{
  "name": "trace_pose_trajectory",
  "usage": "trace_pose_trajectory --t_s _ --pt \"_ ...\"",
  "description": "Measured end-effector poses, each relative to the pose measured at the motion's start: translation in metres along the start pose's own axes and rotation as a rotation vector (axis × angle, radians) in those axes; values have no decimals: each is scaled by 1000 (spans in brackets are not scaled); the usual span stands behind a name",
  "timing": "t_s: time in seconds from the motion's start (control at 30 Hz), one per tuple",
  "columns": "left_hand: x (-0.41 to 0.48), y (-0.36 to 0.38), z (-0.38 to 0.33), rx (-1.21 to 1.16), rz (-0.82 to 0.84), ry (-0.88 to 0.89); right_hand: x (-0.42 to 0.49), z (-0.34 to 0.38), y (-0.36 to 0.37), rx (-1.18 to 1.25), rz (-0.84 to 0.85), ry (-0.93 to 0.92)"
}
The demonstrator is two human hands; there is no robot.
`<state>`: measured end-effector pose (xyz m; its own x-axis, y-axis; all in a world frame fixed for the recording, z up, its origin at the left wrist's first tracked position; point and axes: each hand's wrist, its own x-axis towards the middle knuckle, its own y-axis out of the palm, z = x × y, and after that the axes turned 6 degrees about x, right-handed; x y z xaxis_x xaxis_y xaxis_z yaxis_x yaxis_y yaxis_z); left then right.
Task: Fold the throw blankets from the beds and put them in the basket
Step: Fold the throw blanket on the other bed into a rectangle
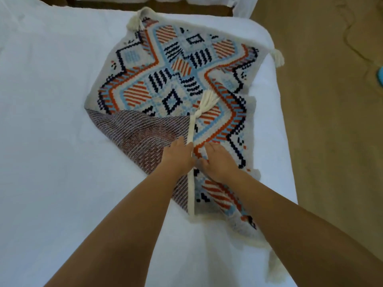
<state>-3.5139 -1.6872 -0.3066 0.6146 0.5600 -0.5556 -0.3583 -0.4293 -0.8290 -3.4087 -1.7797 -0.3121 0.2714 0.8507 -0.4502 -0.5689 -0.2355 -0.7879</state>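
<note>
A patterned throw blanket (182,65) in orange, light blue, navy and cream lies spread on the white bed (51,121). Its near-left corner is folded over, showing a reddish woven underside (143,133) with a cream edge band and a tassel (207,102) lying on the pattern. My left hand (179,156) rests flat on the folded flap beside the cream band. My right hand (217,160) lies flat on the patterned face just right of the band. Both hands press with fingers stretched out. No basket is in view.
The bed's right edge drops to a tan carpeted floor (331,100). A small blue object (380,76) sits at the far right edge. Another bed's white linen (242,5) shows at the top. Cream tassels hang at the blanket's corners.
</note>
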Motion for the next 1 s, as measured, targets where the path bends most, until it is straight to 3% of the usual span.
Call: trace_pose_trajectory --t_s 0.3,0.4,0.47,0.6,1.0 --pt "93 10 6 -29 63 -18 84 -29 13 -16 84 57" --pt "117 16 5 -47 85 -43 105 -41 28 -9 94 202" --pt "131 24 4 -51 140 -66 111 -52 41 14 187 292" --pt "155 56 6 -87 263 -34 126 -80 70 100 351 296" --pt "195 103 12 -114 85 -116 170 -87 96 102 269 344"
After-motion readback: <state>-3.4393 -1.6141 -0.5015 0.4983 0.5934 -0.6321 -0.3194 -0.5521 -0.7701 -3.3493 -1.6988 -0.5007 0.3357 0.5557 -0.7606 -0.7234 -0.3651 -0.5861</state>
